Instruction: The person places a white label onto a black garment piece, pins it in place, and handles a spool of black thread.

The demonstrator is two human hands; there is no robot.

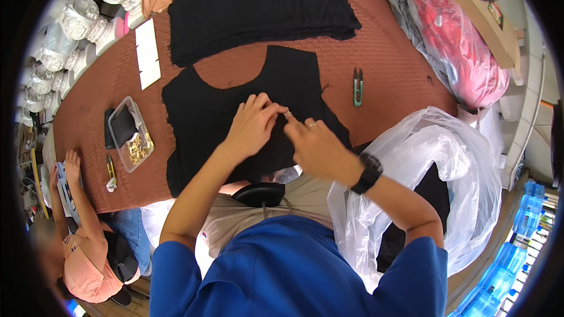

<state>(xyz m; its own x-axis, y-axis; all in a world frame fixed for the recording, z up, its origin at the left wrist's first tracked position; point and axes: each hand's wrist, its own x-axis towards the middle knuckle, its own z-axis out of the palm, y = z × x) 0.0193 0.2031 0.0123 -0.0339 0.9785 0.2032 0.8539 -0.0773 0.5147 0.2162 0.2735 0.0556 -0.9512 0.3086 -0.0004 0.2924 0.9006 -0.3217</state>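
Observation:
A black garment panel [194, 129] with a curved neckline lies flat on the brown textured tablecloth [405, 76] in front of me. Over its middle, my left hand [254, 123] reaches its pinched fingers toward a tiny pale piece [288, 114], too small to name. From the right, my right hand [320, 147] meets it there with bent fingers, slightly blurred; the same tiny piece sits at its fingertips. A black watch [369, 174] is on my right wrist. To the left stands a clear plastic box [127, 161] holding gold metal pieces [140, 148] and black material.
Stacked black fabric [258, 6] lies at the far side. Green thread snips [358, 88] rest on the right, a white card [148, 54] and yellow-handled cutter [110, 167] on the left. A plastic bag [470, 182] bulges at my right. Another person [88, 258] sits at left.

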